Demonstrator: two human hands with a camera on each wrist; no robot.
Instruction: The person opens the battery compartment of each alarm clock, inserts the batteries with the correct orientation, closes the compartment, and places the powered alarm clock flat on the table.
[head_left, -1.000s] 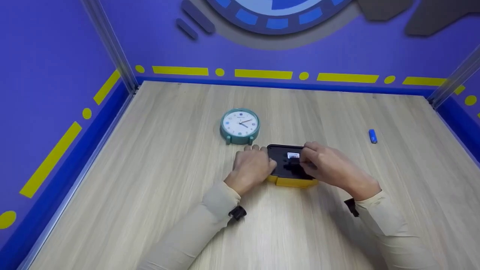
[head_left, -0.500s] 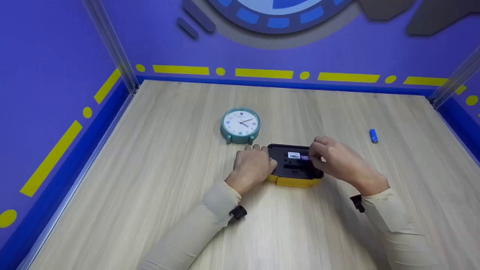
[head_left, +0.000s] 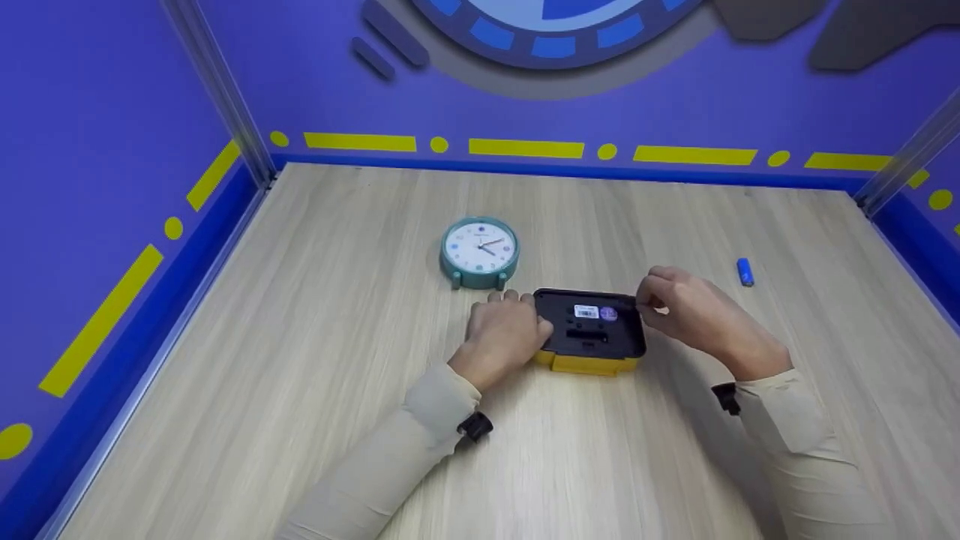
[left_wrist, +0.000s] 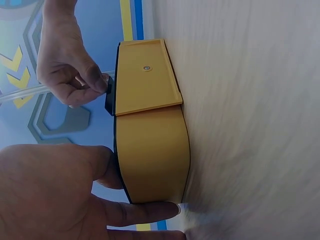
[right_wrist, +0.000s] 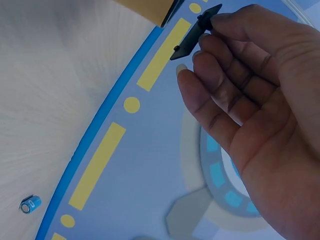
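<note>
A yellow clock (head_left: 622, 330) lies face down on the table, its black back turned up, with two stickers and a dark open battery slot (head_left: 587, 334). My left hand (head_left: 501, 330) grips its left end, the thumb on the edge of the back and the fingers along the side, as the left wrist view shows. Between thumb and fingertips my right hand (head_left: 697, 319) pinches a small black battery cover (right_wrist: 194, 37), held over the clock's right edge. Whether a battery sits in the slot is too dark to tell.
Behind the left hand, a round teal clock (head_left: 480, 251) lies face up. One blue battery (head_left: 745, 272) rests on the table at the far right. Blue panels (head_left: 375, 90) border the wooden tabletop (head_left: 337, 262) at the back and sides.
My right hand has moved right and slightly away from me with the battery cover, uncovering the slot and the purple sticker. The left hand and the clock have stayed in place.
</note>
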